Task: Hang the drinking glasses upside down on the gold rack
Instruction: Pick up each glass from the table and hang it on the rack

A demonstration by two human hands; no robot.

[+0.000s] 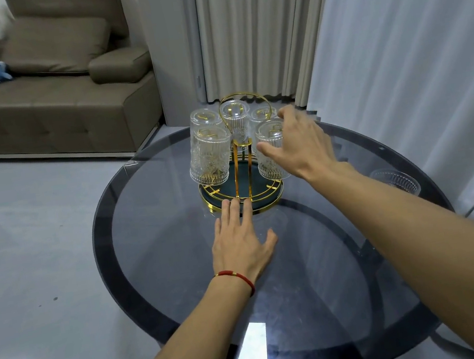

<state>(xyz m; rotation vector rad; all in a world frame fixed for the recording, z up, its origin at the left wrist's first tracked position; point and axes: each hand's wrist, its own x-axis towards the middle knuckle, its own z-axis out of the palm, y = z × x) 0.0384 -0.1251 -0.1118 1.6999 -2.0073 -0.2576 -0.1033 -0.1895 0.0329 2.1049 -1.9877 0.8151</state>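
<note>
The gold rack (240, 166) stands on a round dark tray with a gold rim (218, 205) near the far side of the glass table. Several ribbed clear glasses hang on it upside down, among them a front-left glass (209, 158) and a front-right glass (272, 155). My right hand (301, 142) wraps around the front-right glass, thumb on its near side. Flat on the table lies my left hand (241, 240), its fingertips touching the tray's front rim. One more glass (396, 181) stands upright at the table's right edge.
The round smoked-glass table (178, 249) has a dark rim. A brown sofa (47, 93) with soft toys stands at the back left. Curtains (330, 27) hang behind and to the right. Grey floor lies to the left.
</note>
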